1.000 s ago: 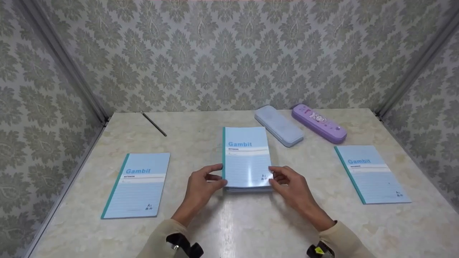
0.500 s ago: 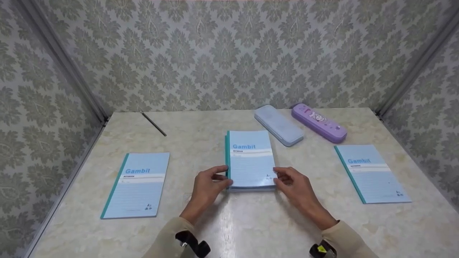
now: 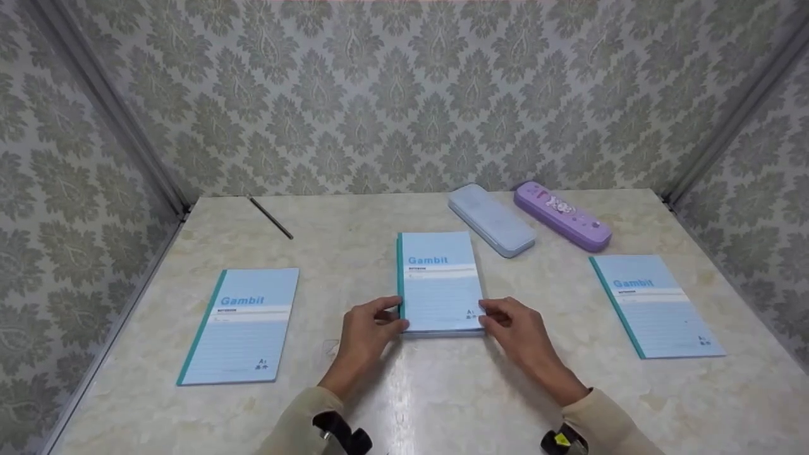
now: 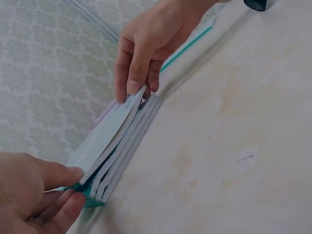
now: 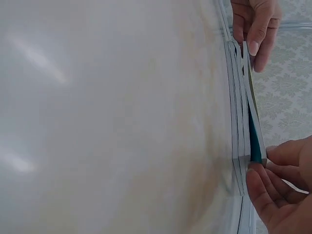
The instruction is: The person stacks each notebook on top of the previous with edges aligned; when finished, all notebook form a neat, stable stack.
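A light blue Gambit notebook point(image 3: 439, 287) with a green spine lies over a small pile of notebooks point(image 4: 127, 151) in the middle of the table. My left hand point(image 3: 370, 325) pinches its spine edge near the front corner, thumb on top. On the opposite edge, my right hand point(image 3: 517, 321) pinches the front right corner. Both wrist views show a narrow gap between this bowed top notebook and the pile point(image 5: 237, 112) beneath. The lower notebooks' covers are mostly hidden.
One matching notebook point(image 3: 243, 328) lies at left, another notebook point(image 3: 657, 309) at right. Behind the pile are a pale blue pencil case point(image 3: 492, 221) and a purple pencil case point(image 3: 562, 216). A dark pencil point(image 3: 270, 218) lies at back left. Patterned walls border the table point(image 3: 341, 234).
Both hands have shifted the top notebook slightly right and toward the person, lowering it nearer the pile. In the last half second it has edged slightly back left.
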Motion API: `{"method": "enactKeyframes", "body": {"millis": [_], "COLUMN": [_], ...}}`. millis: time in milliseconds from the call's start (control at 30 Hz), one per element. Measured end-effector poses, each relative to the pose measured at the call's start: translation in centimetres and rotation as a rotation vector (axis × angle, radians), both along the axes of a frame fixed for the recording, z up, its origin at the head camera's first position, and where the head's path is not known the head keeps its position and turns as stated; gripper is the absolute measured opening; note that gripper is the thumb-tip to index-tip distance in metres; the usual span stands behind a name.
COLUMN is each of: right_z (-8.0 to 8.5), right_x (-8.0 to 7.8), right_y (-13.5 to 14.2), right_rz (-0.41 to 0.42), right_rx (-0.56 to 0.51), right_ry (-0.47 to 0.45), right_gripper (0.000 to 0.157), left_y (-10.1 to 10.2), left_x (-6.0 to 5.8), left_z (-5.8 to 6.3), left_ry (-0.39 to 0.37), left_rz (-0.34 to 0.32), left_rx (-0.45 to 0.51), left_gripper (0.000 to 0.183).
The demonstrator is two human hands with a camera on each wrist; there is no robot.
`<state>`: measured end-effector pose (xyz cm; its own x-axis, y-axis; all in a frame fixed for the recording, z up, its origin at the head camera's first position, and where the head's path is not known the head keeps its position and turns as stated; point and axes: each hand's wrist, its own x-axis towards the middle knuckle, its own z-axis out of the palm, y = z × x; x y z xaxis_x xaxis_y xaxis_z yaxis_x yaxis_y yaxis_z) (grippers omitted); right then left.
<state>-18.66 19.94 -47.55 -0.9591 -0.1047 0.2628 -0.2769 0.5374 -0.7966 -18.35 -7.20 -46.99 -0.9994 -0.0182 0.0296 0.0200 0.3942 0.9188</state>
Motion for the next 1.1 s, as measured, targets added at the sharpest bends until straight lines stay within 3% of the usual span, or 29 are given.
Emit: {"method": "enactKeyframes", "body": {"millis": [233,467,667,1100], "right_z": [0.2,0.3,0.2,0.0], "right_x": [0.3,0.6,0.7,0.7], "right_y": [-0.2,-0.1,0.0,0.3], "right_rz": [-0.013,0.008,0.051,0.084], "right_rx": [0.080,0.124,0.163,0.191], "right_ry": [-0.029,-0.033,-0.023,0.031], "right_gripper": [0.026,0.030,0.036,0.036], "left_y": [-0.1,-0.3,-0.2,0.1], "left_x": [0.1,1.0,1.5,1.7], "left_z": [-0.5,-0.5,-0.6,-1.0], "left_ry": [0.064,0.089,0.195,0.227], "left_rz": [-0.012,-0.034,-0.076,-0.063], "left_rx": [-0.060,-0.143,-0.241,-0.325], "left_gripper": [0.038,0.028,0.031,0.032]}}
